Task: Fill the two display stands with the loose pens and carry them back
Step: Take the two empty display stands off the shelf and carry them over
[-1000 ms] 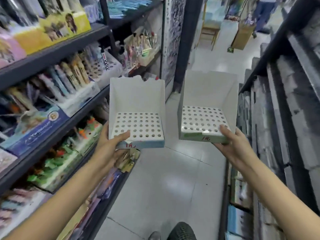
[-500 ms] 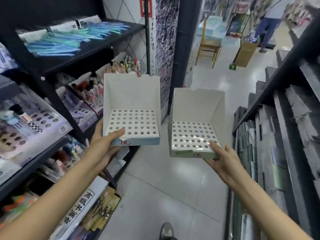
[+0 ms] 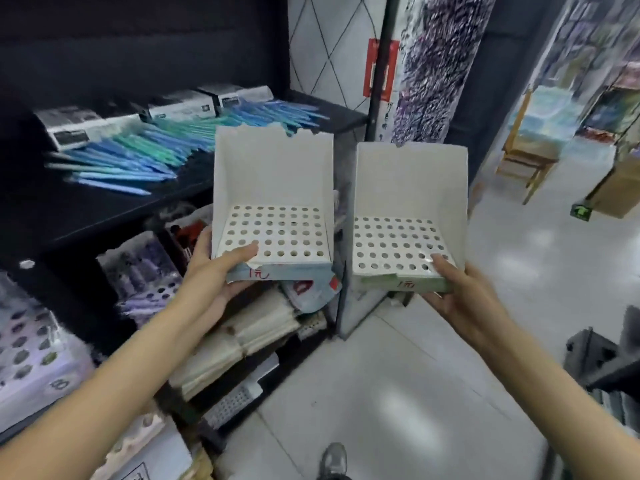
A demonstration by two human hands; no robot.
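Note:
I hold two white cardboard display stands in front of me, each with a perforated floor of round holes and nothing in them. My left hand (image 3: 218, 271) grips the front left corner of the left stand (image 3: 273, 188), which has a blue front strip. My right hand (image 3: 460, 292) grips the front right corner of the right stand (image 3: 408, 188), which has a green front strip. A heap of loose blue and teal pens (image 3: 162, 150) lies on the black shelf (image 3: 104, 216) behind and left of the left stand.
Small grey boxes (image 3: 176, 107) stand behind the pens. Lower shelves at left hold pen displays and packs of paper (image 3: 242, 337). A patterned pillar (image 3: 433, 67) rises behind the stands. Tiled floor (image 3: 398, 393) runs ahead, with a wooden chair (image 3: 526, 157) far right and dark shelving (image 3: 602, 368) at right.
I have walked forward and turned left along the aisle; the shelf with loose pens now sits close behind the left stand. Both stands remain in my hands, held side by side.

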